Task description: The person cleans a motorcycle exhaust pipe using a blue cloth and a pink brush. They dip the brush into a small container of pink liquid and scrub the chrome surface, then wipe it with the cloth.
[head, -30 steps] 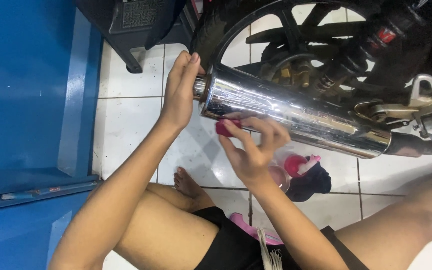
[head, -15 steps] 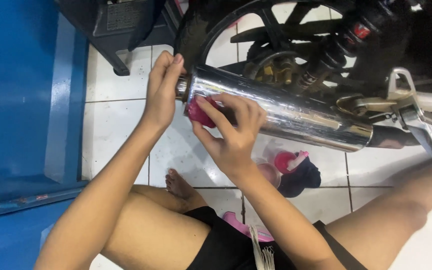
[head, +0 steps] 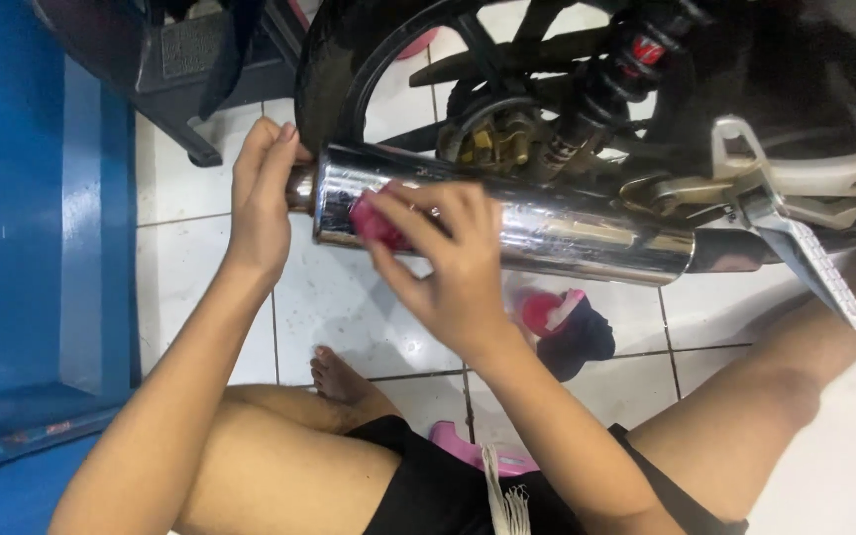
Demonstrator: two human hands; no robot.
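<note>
A shiny chrome exhaust pipe (head: 587,238) of a motorcycle runs across the middle of the view. My left hand (head: 262,198) rests flat against its rear tip, fingers together and pointing up. Fingers of my right hand (head: 448,260) press a small pink pad (head: 374,223) against the chrome near that end. Behind the pipe stand the black rear wheel (head: 349,69), a brake part and a shock absorber with a red spring (head: 636,54).
A pink and dark cloth bundle (head: 562,327) lies on the white tile floor under the pipe. A silver footpeg (head: 809,258) sticks out at right. A blue panel (head: 32,248) lines the left. My bare legs and foot (head: 339,376) fold below.
The view has shifted closer and rightward along the pipe. My right hand has slid the pink pad toward the pipe's rear end; my left hand stays on the tip.
</note>
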